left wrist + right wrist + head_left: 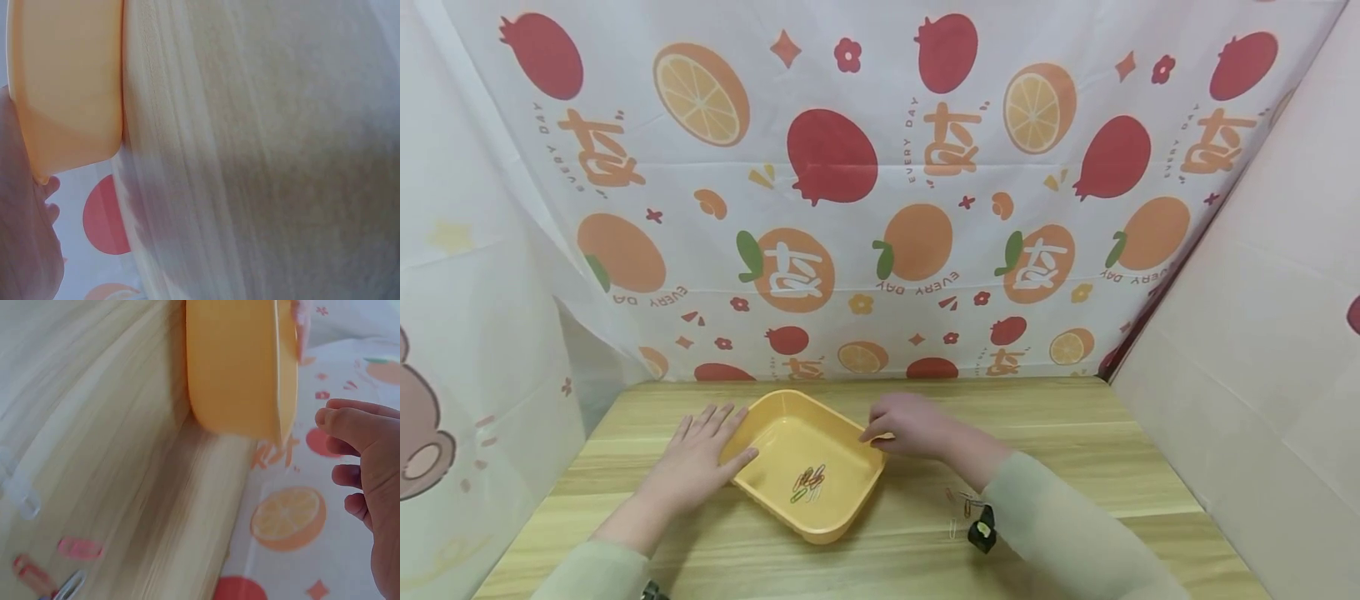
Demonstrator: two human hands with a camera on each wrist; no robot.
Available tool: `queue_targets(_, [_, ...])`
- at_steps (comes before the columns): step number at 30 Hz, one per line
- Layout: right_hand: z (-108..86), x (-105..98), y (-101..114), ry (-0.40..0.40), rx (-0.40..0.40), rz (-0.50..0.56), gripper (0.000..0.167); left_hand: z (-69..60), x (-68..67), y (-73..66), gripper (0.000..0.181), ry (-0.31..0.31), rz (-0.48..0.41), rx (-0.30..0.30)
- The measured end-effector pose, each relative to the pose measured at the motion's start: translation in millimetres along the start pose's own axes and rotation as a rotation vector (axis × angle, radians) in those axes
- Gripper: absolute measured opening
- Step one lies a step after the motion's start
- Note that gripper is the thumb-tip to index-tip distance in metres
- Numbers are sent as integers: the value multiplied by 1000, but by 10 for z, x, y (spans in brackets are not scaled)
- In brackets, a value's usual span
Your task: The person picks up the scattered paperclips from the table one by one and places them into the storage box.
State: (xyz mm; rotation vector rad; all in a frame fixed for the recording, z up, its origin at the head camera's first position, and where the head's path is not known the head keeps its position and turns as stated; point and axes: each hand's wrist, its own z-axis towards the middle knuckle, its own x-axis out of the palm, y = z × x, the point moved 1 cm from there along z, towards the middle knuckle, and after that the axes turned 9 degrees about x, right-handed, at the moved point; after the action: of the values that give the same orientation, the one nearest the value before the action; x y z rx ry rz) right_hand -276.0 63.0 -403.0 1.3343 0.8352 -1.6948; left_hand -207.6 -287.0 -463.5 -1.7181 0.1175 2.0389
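Note:
A yellow plastic tray (816,417) stands on the table with several coloured paper clips (808,481) on its floor. My left hand (700,462) rests against the tray's left rim, fingers spread and mostly straight, thumb reaching over the edge. At the tray's right corner hovers my right hand (910,427), its fingers bent and the thumb close to the index finger. In the right wrist view, the right hand (375,462) shows no object at its fingertips; whether something small is hidden between them cannot be told. More paper clips (966,506) lie on the table under the right forearm.
The wooden table (1037,425) ends at a fruit-printed cloth (850,250) behind it. Light cloth panels hang on both sides. A small black device (982,531) sits at the right wrist, beside the loose clips.

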Motion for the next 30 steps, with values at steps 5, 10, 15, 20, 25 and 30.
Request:
queue_targets(5, [-281, -11, -132, -39, 14, 5, 14, -7, 16, 5, 78, -1, 1, -2])
queue_targets(10, [-581, 33, -223, -44, 25, -4, 15, -20, 34, 16, 78, -2, 0, -5])
queue_targets(15, [-903, 128, -281, -9, 74, -32, 15, -23, 47, 26, 79, -2, 0, -5])
queue_targets(20, [-1196, 214, -334, -26, 89, -48, 12, -18, 44, 17, 78, -2, -1, -2])
queue_targets(25, [-1412, 262, -371, -71, 80, -23, 13, -13, 21, -7, 78, -2, -3, 0])
queue_targets(30, [-1551, 317, -410, -43, 132, -20, 11, -3, -5, -22, 78, 1, -6, -2])
